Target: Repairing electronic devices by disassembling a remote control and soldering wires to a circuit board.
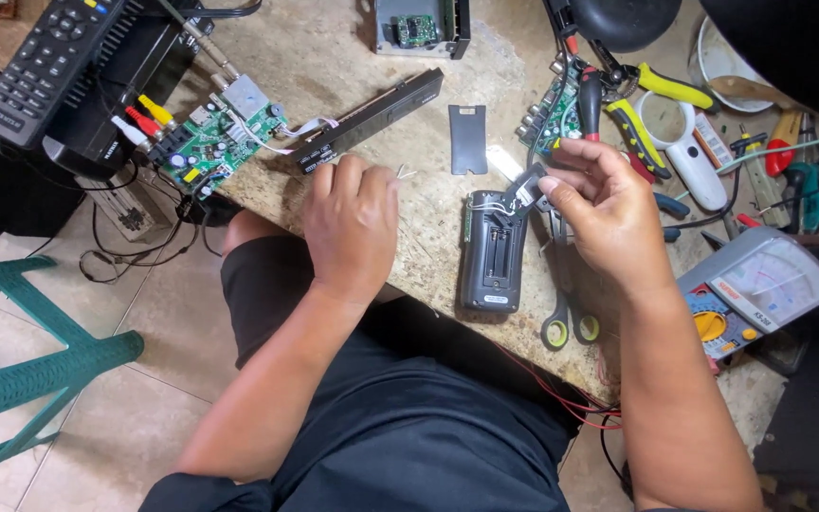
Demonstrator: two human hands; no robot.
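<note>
Left hand [351,226]: rests knuckles-up on the bench [334,47] near its front edge, fingers curled under; whether its grip pinches the thin pale wire ends [404,173] poking out beside it, I cannot tell.
Right hand [607,213]: raised just above the bench, its grip pressed together on a small dark part [526,189], thumb and fingertips pinching it.
Small dark part: held over the top end of the black device, joined to it by thin white wires.
Black device [492,250]: a dark, oblong handheld case lying back-up at the front edge of the bench, between the two hands, its battery bay open.
Battery cover [467,138]: a flat grey plate lying loose toward the middle of the bench, just behind the device.
Scissors [565,313]: lying beside the device under the right wrist, green-lined handles at the front edge.
Green circuit board [218,137]: at the left edge of the bench, coloured plugs in its side, a ribbon cable running to a long black panel [372,119].
Analogue meter [755,289]: at the right front corner.
Hand tools: pliers with yellow handles [661,90] and screwdrivers crowd the right rear of the bench.
Remote control [54,59]: at the left rear corner, on a black box.
</note>
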